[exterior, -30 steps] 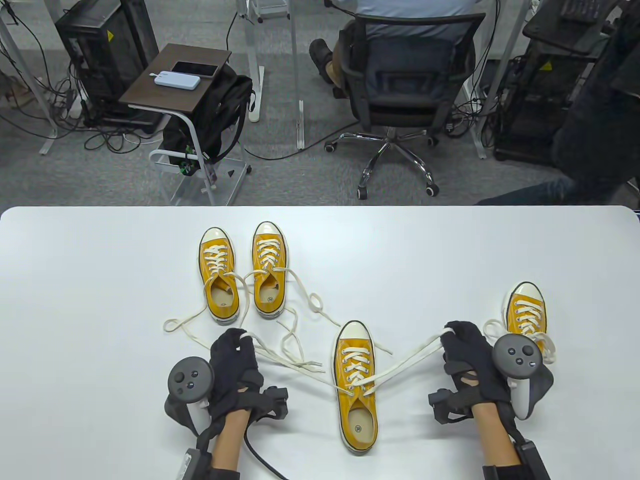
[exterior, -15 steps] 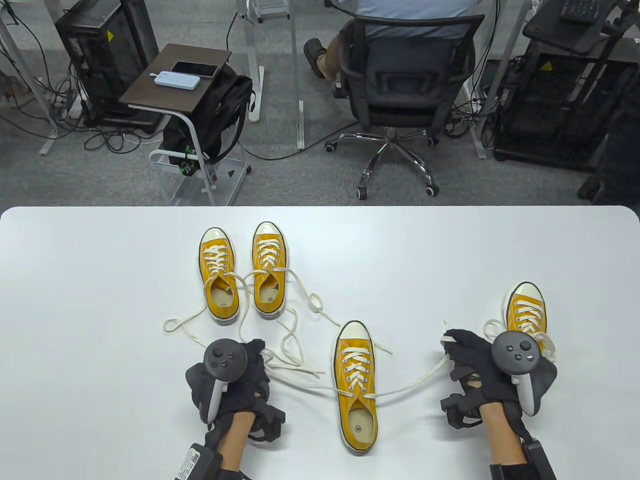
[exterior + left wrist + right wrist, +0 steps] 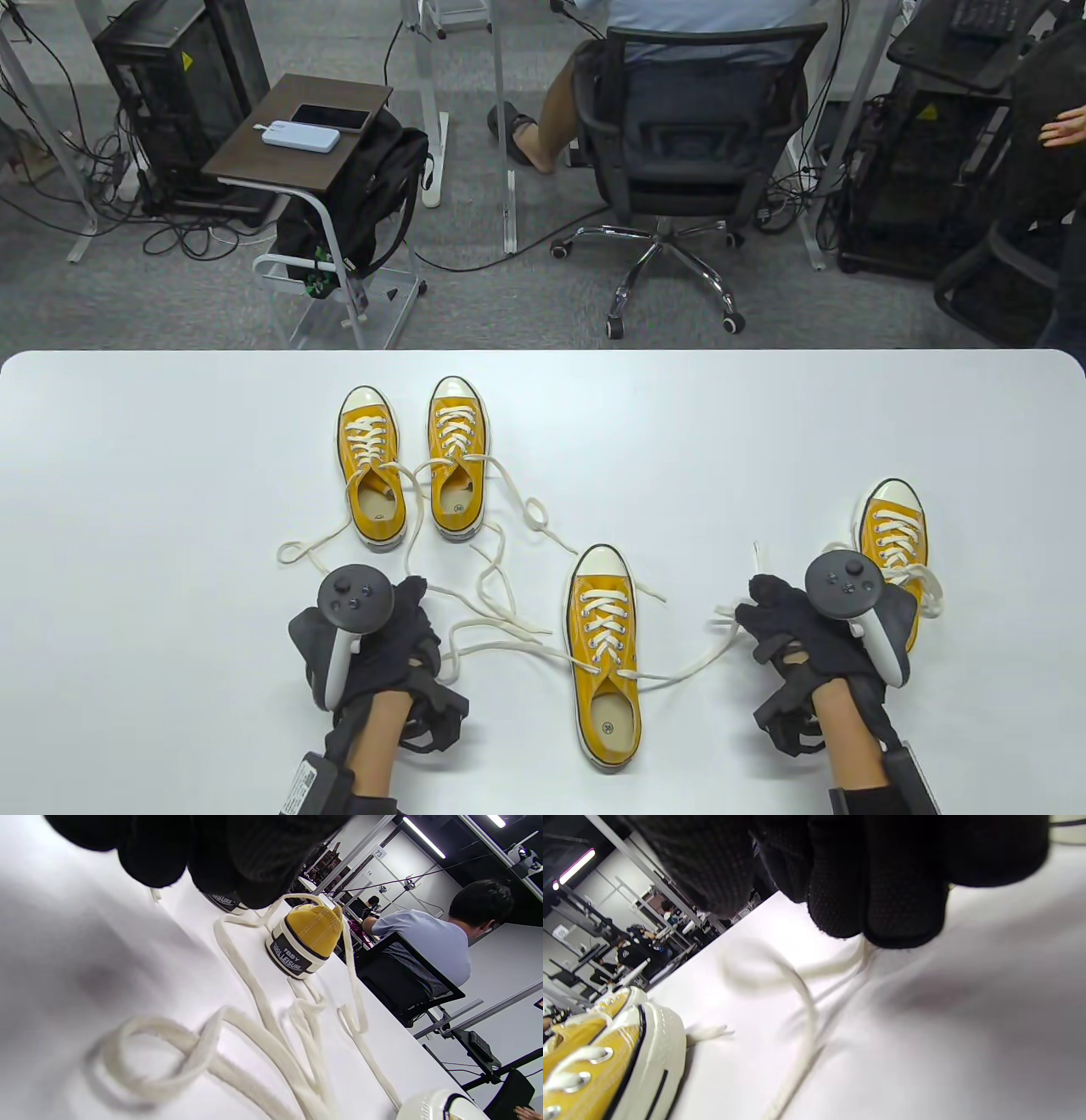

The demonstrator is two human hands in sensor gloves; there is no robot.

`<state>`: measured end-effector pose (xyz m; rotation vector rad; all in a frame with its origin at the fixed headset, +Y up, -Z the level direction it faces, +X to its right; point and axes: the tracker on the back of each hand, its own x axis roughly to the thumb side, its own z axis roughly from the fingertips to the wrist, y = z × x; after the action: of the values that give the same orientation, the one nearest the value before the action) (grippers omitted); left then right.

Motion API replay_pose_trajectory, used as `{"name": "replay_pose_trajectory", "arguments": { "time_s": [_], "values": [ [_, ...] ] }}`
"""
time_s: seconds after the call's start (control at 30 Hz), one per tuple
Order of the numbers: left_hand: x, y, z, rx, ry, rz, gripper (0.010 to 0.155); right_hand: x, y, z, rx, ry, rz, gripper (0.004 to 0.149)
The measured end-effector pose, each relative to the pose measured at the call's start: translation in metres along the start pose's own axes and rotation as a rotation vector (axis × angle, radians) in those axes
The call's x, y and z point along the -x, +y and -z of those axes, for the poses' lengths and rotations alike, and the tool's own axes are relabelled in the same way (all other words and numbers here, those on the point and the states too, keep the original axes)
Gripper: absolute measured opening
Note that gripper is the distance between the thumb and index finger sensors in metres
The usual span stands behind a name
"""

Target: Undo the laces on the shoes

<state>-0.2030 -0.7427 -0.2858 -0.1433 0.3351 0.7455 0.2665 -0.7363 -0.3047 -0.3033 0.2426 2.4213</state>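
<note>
— Well, what have my hands got?
— My right hand pinches one lace of the middle shoe in curled fingers; whether my left hand holds the slack lace by it, I cannot tell.
— Farther out?
— Two untied shoes rest on the surface; a fourth stands beyond my right hand.

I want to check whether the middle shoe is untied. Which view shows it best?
The table view: the middle shoe shows whole from above, its laces trailing loose to both sides. The left wrist view catches only its toe cap at the bottom edge. The right wrist view shows only a blurred stretch of lace.
</note>
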Motion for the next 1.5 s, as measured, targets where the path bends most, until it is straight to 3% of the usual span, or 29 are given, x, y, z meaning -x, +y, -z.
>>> {"name": "replay_pose_trajectory", "arguments": {
  "time_s": [0.13,0.27,0.33,0.47,0.7,0.77,0.83,0.9,1.0,1.1,1.37,1.5],
  "values": [
    [-0.005,0.001,-0.003,-0.002,-0.029,-0.004,0.053,-0.006,-0.006,-0.006,0.037,-0.049,0.023,0.061],
    [-0.005,0.002,-0.004,-0.001,-0.039,-0.029,0.053,-0.039,0.001,-0.023,-0.064,-0.240,0.004,0.057],
    [-0.004,0.002,-0.004,0.001,-0.036,-0.041,0.054,-0.062,0.014,-0.038,-0.163,-0.331,-0.063,0.053],
    [0.001,0.004,-0.003,0.006,-0.023,-0.076,0.056,-0.104,0.055,-0.076,-0.340,-0.497,-0.380,0.056],
    [0.002,0.005,-0.002,0.015,-0.018,-0.088,0.057,-0.120,0.105,-0.105,-0.501,-0.525,-0.698,0.067],
    [0.003,0.006,-0.002,0.017,-0.016,-0.093,0.058,-0.119,0.117,-0.107,-0.502,-0.529,-0.748,0.069],
    [0.003,0.006,-0.002,0.015,-0.014,-0.101,0.058,-0.119,0.130,-0.111,-0.472,-0.523,-0.877,0.067],
    [0.004,0.007,-0.002,0.015,-0.010,-0.107,0.058,-0.125,0.133,-0.117,-0.281,-0.589,-0.903,0.049],
    [0.005,0.009,-0.002,0.013,-0.010,-0.117,0.058,-0.129,0.130,-0.123,-0.241,-0.612,-0.919,0.043],
    [0.005,0.012,-0.003,0.000,-0.011,-0.132,0.058,-0.138,0.110,-0.131,-0.108,-0.630,-0.886,0.041],
    [0.005,0.020,-0.005,-0.027,-0.017,-0.168,0.058,-0.153,0.059,-0.139,-0.006,-0.613,-0.700,0.040],
    [0.006,0.021,-0.005,-0.029,-0.020,-0.180,0.058,-0.164,0.029,-0.135,0.106,-0.596,-0.600,0.040]
  ]
}}
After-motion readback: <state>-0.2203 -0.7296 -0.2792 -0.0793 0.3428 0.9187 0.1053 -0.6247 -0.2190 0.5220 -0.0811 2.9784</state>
